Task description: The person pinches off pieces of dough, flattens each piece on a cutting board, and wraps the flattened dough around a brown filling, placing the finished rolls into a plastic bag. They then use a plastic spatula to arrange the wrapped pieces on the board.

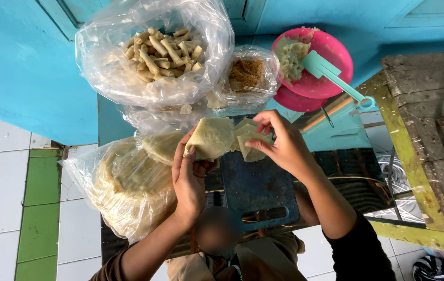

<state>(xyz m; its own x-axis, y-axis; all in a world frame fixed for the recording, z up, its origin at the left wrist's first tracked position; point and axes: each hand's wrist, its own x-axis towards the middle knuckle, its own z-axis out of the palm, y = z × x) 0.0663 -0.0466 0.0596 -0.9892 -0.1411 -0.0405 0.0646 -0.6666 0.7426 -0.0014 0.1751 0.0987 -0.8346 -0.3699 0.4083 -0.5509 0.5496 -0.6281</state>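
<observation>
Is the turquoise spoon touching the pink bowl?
Touching. The head view shows the turquoise spoon lying across the pink bowl, its flat end inside by the pale filling and its handle resting over the rim.

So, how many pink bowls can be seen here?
2: one pink bowl holds pale filling and a teal spatula; the second bowl is stacked under it, only its rim showing. Others may be hidden.

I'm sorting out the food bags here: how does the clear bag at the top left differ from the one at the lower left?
The top-left bag holds a loose heap of small rolled sticks, while the lower-left bag holds a stack of flat round wrapper sheets. The top-left bag stands puffed up and apart from the hands; the lower-left bag lies slumped, right beside the left hand. Both are clear plastic with pale contents.
</observation>
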